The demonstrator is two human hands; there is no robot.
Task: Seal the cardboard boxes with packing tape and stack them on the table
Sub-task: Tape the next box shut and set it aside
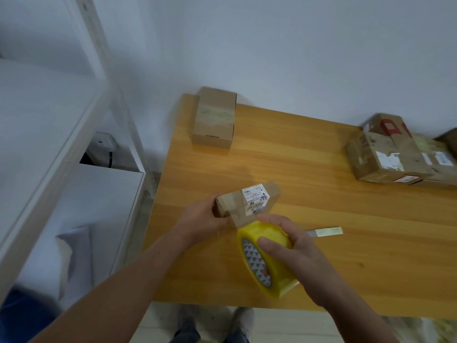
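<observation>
At the far left of my feed stands a white shelf rack (74, 134), just beside the wooden table (333, 256). Near the table's far left corner lies a brown box (214, 117) with tape across its top. Closer in, over the near left part of the table, the left hand (202, 219) grips one end of a small box (235, 203) with a white label, fingers curled round it. I cannot tell whether that box rests on the wood. A clear strip runs from it down to the yellow tape roll (268, 261), which the right hand (296, 246) holds from above, thumb on the roll's side. Just right of that hand a pale yellow stick (325, 231) lies flat. At the right edge sit several worn boxes (385, 157), touching one another.
</observation>
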